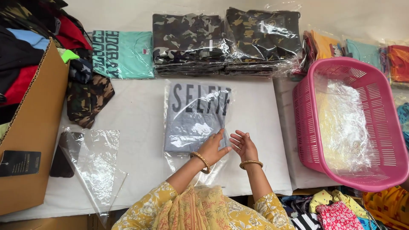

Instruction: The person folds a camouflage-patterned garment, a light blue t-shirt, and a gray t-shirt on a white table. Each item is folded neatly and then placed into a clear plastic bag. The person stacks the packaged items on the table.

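Here the left hand (211,149) presses flat on the bagged grey shirt (194,117), the right hand (243,145) hovering empty, so sealing the bag's mouth likely wants both.

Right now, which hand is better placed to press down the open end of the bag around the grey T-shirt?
Probably the left hand: it already lies flat on the bagged grey T-shirt at its near edge. The right hand is beside it, palm up and fingers spread, off the shirt.

Both hands out, near the bench's front edge

Left hand (211,148) lies palm down, fingers flat and together. Right hand (243,145) hovers just beside it, palm up, fingers loosely spread, holding nothing. Both forearms are bare, a bangle at each wrist.
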